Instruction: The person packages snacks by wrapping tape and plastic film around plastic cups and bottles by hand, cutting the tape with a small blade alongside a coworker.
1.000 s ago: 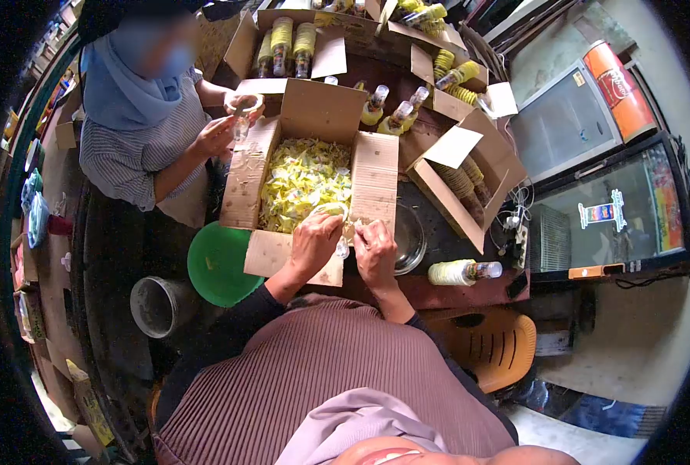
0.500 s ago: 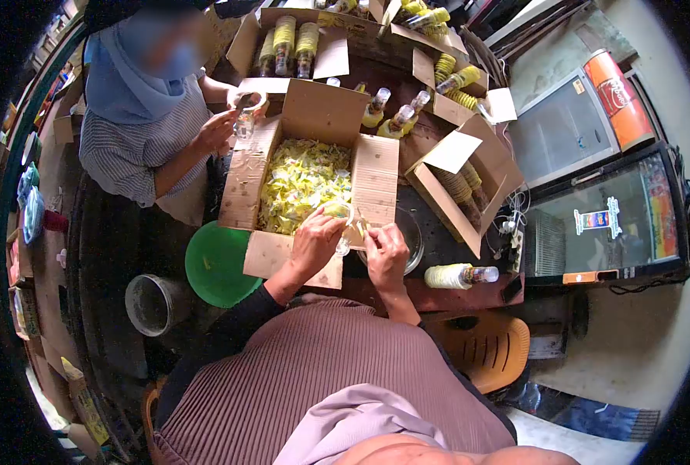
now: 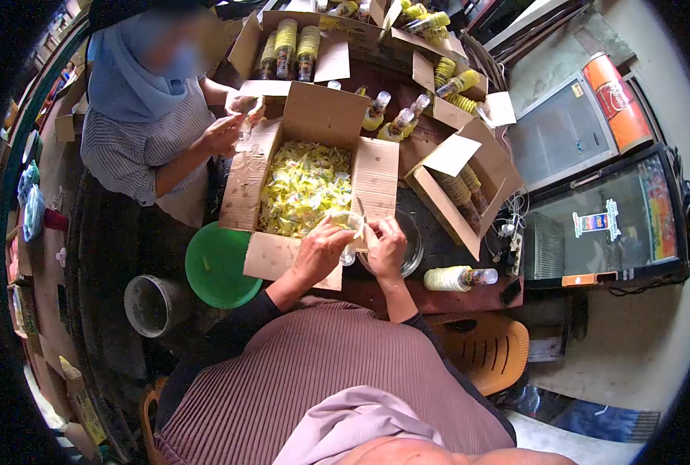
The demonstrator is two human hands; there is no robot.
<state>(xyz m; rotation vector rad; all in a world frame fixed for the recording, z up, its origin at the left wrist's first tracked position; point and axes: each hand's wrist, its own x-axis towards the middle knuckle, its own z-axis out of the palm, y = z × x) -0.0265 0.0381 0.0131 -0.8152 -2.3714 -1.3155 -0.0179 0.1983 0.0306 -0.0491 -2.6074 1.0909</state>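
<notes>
My left hand (image 3: pixel 320 249) is closed around a clear plastic cup (image 3: pixel 348 253), whose rim tilts toward my right hand (image 3: pixel 386 246). The fingers of that hand are pinched at the cup's rim, with a thin blade-like tool (image 3: pixel 360 206) sticking up from them. A pale strip shows at the rim between both hands. Under and beyond my left hand stands an open cardboard box (image 3: pixel 374 167) filled with yellow and white scraps (image 3: pixel 306 182). A clear round bowl (image 3: pixel 413 240) sits behind my right hand, partly hidden.
Across the table a co-worker (image 3: pixel 147 132) holds a clear cup in both hands. Stacked cups with yellow bands (image 3: pixel 447 279) lie at right. More cartons (image 3: pixel 469 178) hold cup stacks. A green basin (image 3: pixel 219 267) and a grey bucket (image 3: pixel 155 304) stand at left.
My right hand has moved slightly up and left, closer to the cup's rim. The cup has turned a little in my left hand. The co-worker's hands have shifted slightly.
</notes>
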